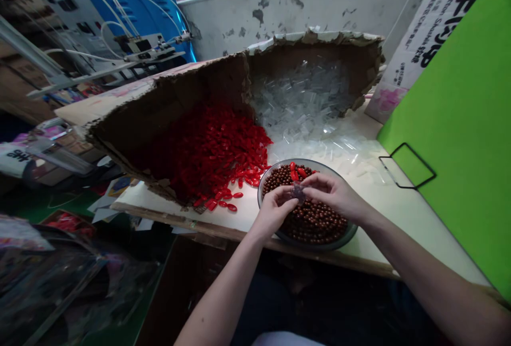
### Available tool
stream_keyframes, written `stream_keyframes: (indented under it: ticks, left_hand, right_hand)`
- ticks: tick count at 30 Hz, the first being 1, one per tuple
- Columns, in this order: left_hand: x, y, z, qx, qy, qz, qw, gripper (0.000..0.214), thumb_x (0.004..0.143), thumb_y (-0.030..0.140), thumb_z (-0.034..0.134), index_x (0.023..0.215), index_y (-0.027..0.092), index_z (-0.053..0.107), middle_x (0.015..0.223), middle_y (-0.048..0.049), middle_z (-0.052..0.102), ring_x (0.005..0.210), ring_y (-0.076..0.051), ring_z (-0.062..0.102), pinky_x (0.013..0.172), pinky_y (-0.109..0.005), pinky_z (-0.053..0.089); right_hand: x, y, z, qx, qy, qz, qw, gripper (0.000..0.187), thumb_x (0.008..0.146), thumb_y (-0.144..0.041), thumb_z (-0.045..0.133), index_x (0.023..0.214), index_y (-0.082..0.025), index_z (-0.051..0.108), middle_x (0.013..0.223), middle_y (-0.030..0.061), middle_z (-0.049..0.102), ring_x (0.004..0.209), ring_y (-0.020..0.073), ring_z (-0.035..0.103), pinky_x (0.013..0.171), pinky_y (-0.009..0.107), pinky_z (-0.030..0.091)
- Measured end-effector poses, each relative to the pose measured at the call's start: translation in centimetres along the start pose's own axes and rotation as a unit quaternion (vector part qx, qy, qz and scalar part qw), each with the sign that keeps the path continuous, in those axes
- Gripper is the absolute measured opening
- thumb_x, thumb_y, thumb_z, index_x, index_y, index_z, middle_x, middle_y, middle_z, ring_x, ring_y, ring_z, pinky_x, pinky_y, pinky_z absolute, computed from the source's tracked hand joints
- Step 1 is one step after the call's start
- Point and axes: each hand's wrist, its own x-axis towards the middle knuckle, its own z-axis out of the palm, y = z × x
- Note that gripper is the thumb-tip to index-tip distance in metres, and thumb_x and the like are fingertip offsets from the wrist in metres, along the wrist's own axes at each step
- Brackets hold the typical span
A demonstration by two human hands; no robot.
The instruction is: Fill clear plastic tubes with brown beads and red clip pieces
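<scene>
My left hand [275, 207] and my right hand [333, 192] meet over a metal bowl [351, 231] full of dark brown beads [315, 221]. Both hands pinch one small clear piece [298, 191] between their fingertips; I cannot make out what it is. A few red plastic pieces [297, 171] lie on the beads at the bowl's far side. Behind the bowl, a heap of red pieces [215, 149] spills from a torn cardboard box [159, 101]. A heap of clear plastic pieces [303, 106] spreads from a second torn box [359, 53].
The white tabletop [399, 213] has a wooden front edge. A green board [459, 122] with a black wire bracket [407, 167] stands at the right. A white printed carton [431, 21] is behind it. Machinery with tubes [131, 42] stands at the far left, clutter and bags lower left.
</scene>
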Motion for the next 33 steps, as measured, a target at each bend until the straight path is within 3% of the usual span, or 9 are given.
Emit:
stream_keyframes:
  ticks: [6, 8, 11, 16, 22, 33]
  left_hand:
    - [-0.3, -1.0, -0.6, 0.027, 0.029, 0.023, 0.999, 0.022, 0.074, 0.026, 0.070, 0.092, 0.014, 0.071, 0.098, -0.0070, 0.072, 0.093, -0.018, 0.064, 0.090, -0.029, 0.046]
    - [0.0, -1.0, -0.7, 0.016, 0.059, 0.016, 0.998, 0.023, 0.074, 0.027, 0.070, 0.093, 0.014, 0.071, 0.096, -0.0070, 0.072, 0.089, -0.017, 0.065, 0.085, -0.028, 0.049]
    - [0.5, -0.8, -0.7, -0.027, 0.092, -0.013, 0.995, 0.027, 0.072, 0.032, 0.071, 0.092, 0.013, 0.069, 0.088, -0.0073, 0.072, 0.080, -0.018, 0.067, 0.072, -0.028, 0.053]
    - [0.9, -0.4, -0.2, -0.108, 0.082, -0.042, 0.990, 0.034, 0.069, 0.026, 0.074, 0.099, 0.013, 0.068, 0.092, -0.0097, 0.072, 0.084, -0.019, 0.069, 0.070, -0.026, 0.054]
    - [0.7, 0.5, 0.2, -0.149, 0.061, -0.054, 0.985, 0.041, 0.064, 0.016, 0.076, 0.104, 0.013, 0.065, 0.092, -0.0101, 0.073, 0.083, -0.019, 0.070, 0.071, -0.026, 0.053]
    - [0.3, 1.6, 0.6, -0.170, 0.035, -0.060, 0.983, 0.044, 0.062, 0.013, 0.075, 0.104, 0.012, 0.061, 0.090, -0.0106, 0.073, 0.084, -0.022, 0.070, 0.075, -0.029, 0.051]
  right_hand:
    - [-0.2, 1.8, -0.4, -0.041, -0.039, -0.025, 0.998, 0.029, 0.082, -0.040, 0.061, 0.104, -0.022, 0.066, 0.103, 0.0040, 0.070, 0.094, 0.0212, 0.066, 0.085, 0.035, 0.051]
    - [0.8, 2.6, -1.2, -0.091, 0.012, -0.017, 0.996, 0.029, 0.083, -0.040, 0.059, 0.106, -0.023, 0.066, 0.104, 0.0039, 0.071, 0.095, 0.0219, 0.066, 0.085, 0.036, 0.051]
    - [3.1, 3.6, -1.7, -0.228, 0.104, -0.021, 0.968, 0.023, 0.084, -0.035, 0.057, 0.101, -0.024, 0.068, 0.102, 0.0024, 0.071, 0.092, 0.0203, 0.066, 0.085, 0.034, 0.049]
    - [6.4, 4.2, 0.0, -0.368, 0.105, 0.019, 0.924, 0.023, 0.081, -0.037, 0.059, 0.095, -0.020, 0.067, 0.088, 0.0058, 0.072, 0.078, 0.0206, 0.066, 0.073, 0.030, 0.047]
    - [7.4, 5.1, 0.6, -0.375, 0.126, 0.068, 0.916, 0.018, 0.078, -0.035, 0.059, 0.083, -0.019, 0.065, 0.075, 0.0050, 0.070, 0.068, 0.0190, 0.062, 0.061, 0.027, 0.041]
    - [7.0, 5.1, 0.1, -0.308, 0.137, 0.060, 0.939, 0.022, 0.075, -0.040, 0.061, 0.082, -0.019, 0.063, 0.080, 0.0032, 0.069, 0.073, 0.0176, 0.062, 0.065, 0.027, 0.044]
